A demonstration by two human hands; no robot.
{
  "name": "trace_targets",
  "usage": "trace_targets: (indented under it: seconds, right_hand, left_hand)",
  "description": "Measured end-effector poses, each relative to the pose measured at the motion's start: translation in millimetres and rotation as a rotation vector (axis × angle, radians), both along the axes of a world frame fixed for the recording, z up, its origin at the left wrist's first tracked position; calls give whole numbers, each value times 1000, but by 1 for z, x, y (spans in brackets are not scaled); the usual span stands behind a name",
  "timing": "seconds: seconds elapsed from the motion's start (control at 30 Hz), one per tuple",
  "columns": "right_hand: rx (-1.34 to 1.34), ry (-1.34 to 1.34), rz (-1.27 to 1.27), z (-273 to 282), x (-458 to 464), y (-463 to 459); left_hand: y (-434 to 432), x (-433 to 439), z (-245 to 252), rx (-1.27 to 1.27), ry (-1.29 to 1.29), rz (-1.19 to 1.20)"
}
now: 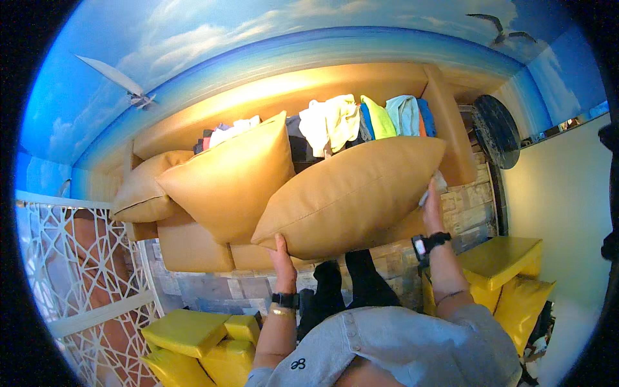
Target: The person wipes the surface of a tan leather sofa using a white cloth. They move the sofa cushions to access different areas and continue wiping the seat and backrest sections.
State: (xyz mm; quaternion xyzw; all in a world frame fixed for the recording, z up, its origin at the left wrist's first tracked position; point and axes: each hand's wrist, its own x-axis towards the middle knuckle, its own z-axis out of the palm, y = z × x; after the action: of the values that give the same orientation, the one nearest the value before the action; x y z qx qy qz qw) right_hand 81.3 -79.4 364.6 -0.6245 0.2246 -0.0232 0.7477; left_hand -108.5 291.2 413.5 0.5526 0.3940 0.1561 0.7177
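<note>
A plump tan leather-look cushion (348,193) is held between my two hands, tilted in front of a tan sofa (290,82). My left hand (282,263) grips its near left corner, thumb on top and the other fingers hidden beneath. At the cushion's right end, my right hand (432,205) holds the edge, with a pale cloth (439,181) bunched at its fingers. A second tan cushion (232,179) leans just left of the held one. Behind both, folded clothes (329,121) line the sofa, partly covered by the cushions.
Another tan cushion (150,186) rests at the sofa's left end. Yellow padded seats stand behind me, one at left (188,331) and one at right (503,261). A white lattice screen (96,271) borders the left side. A dark round tabletop (496,131) stands beyond the right armrest.
</note>
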Motion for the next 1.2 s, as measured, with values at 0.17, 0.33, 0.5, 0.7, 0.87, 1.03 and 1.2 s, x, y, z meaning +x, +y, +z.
trace_targets:
  seconds: [0.17,0.33,0.5,0.7,0.87,1.03,1.2]
  right_hand:
    - [-399,285,168,29,21,77]
    - [-1148,-659,562,55,-58,202]
    - [-1153,-987,1136,54,-68,249]
    - [-1602,-540,763,82,74,175]
    - [-1905,-210,715,96,123,111]
    - [-1904,-296,780,82,71,154]
    - [-1407,-648,1176,75,-61,249]
  left_hand:
    - [18,9,-32,-2,62,-32]
    - [29,18,-37,2,64,-15]
    - [30,11,-36,61,201,-49]
    - [15,-17,-32,296,191,-107]
    - [14,-40,-34,117,46,-42]
    - [39,-55,-33,89,-11,73]
    - [35,-62,-34,349,58,-112]
